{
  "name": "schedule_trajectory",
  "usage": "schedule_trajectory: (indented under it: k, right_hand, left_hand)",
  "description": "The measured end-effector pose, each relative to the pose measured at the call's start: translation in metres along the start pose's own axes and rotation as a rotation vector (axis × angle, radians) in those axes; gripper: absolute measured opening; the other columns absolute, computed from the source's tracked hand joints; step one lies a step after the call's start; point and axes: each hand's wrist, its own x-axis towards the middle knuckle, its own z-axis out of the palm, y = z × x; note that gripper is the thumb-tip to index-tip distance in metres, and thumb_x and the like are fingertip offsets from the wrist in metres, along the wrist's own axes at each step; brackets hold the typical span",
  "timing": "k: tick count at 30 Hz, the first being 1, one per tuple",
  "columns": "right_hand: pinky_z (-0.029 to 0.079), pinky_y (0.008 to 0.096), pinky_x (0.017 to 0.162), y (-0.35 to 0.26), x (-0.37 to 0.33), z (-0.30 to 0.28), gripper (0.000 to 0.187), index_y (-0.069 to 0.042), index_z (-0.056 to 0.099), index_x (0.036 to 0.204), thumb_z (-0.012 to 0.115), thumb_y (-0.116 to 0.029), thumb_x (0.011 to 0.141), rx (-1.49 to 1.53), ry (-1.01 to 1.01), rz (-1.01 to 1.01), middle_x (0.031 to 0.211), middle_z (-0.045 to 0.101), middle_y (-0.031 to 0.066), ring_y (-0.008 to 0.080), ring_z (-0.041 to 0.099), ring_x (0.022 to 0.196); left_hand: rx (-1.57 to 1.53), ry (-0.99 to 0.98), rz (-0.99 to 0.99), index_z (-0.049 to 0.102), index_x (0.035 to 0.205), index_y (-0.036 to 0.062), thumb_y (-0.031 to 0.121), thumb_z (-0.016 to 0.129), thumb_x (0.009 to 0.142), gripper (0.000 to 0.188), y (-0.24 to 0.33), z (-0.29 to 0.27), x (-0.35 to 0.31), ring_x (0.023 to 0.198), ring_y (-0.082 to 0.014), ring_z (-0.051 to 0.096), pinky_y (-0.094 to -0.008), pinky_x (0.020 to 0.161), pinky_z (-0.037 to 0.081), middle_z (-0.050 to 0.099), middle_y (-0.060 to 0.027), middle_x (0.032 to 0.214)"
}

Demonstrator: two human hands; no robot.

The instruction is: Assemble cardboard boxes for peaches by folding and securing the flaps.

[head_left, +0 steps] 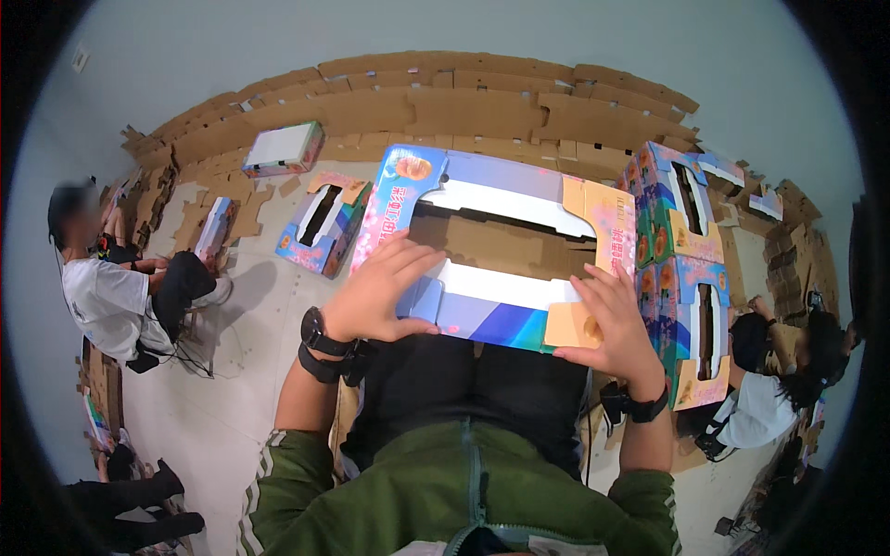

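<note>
A colourful printed cardboard box (496,320) in blue, pink and orange sits before me, over my lap. Its top has a wide opening with folded white flaps along it, and brown cardboard shows inside. My left hand (375,287) grips the near left corner, its fingers over the top and its thumb along the near edge. At the near right corner my right hand (607,320) holds the box the same way, fingers on the orange panel.
Two similar boxes (700,334) stand close by on the right, with more behind. Another printed box (320,227) lies on the floor to the left. Flattened brown cardboard (464,107) lines the wall. One person (111,296) sits at left, another (765,408) at right.
</note>
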Motion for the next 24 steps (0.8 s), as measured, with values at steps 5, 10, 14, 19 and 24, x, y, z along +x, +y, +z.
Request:
schedule_trajectory:
  k: [5, 10, 14, 19, 24]
  right_hand:
    - [0.03, 0.0598, 0.124, -0.003, -0.001, 0.004, 0.088, 0.003, 0.057, 0.143, 0.09, -0.043, 0.076, -0.026, 0.035, -0.012, 0.139, 0.061, 0.0186, 0.0376, 0.054, 0.138]
    - [0.03, 0.06, 0.124, -0.016, 0.003, 0.002, 0.085, 0.004, 0.056, 0.144, 0.085, -0.045, 0.082, -0.002, 0.035, 0.048, 0.138, 0.059, 0.0222, 0.0408, 0.052, 0.138]
    - [0.029, 0.0598, 0.124, -0.039, 0.013, 0.022, 0.089, 0.006, 0.054, 0.145, 0.081, -0.053, 0.084, -0.121, 0.07, 0.14, 0.135, 0.059, 0.0243, 0.0437, 0.051, 0.138]
    - [0.031, 0.0593, 0.122, -0.043, 0.026, 0.05, 0.08, 0.008, 0.057, 0.135, 0.072, -0.057, 0.091, -0.274, 0.174, 0.183, 0.127, 0.061, 0.0235, 0.0421, 0.056, 0.126]
    - [0.034, 0.0586, 0.119, -0.034, 0.031, 0.058, 0.063, 0.006, 0.06, 0.127, 0.069, -0.048, 0.096, -0.307, 0.253, 0.19, 0.121, 0.062, 0.0214, 0.0389, 0.058, 0.116]
  left_hand:
    - [0.028, 0.018, 0.018, 0.056, 0.145, 0.0006, 0.05, 0.091, 0.07, 0.096, 0.0, 0.001, 0.001, 0.129, -0.0422, 0.055, -0.0581, 0.125, 0.03, 0.061, -0.0212, 0.135]
    - [0.016, 0.012, 0.011, 0.055, 0.144, 0.0007, 0.05, 0.091, 0.07, 0.096, -0.001, 0.0, 0.001, 0.129, -0.0422, 0.055, -0.0581, 0.125, 0.03, 0.061, -0.021, 0.135]
    - [0.015, 0.031, 0.011, 0.055, 0.144, 0.0004, 0.049, 0.091, 0.071, 0.095, 0.006, 0.002, 0.004, 0.129, -0.0424, 0.056, -0.0587, 0.125, 0.03, 0.061, -0.0212, 0.135]
    - [0.02, 0.053, -0.01, 0.055, 0.144, -0.0006, 0.053, 0.09, 0.071, 0.097, 0.005, 0.012, 0.002, 0.13, -0.0423, 0.055, -0.0591, 0.125, 0.029, 0.061, -0.0217, 0.136]
    - [0.052, 0.088, 0.005, 0.055, 0.143, -0.0016, 0.049, 0.091, 0.072, 0.095, 0.01, 0.014, 0.003, 0.129, -0.0424, 0.056, -0.0584, 0.124, 0.031, 0.06, -0.0221, 0.135]
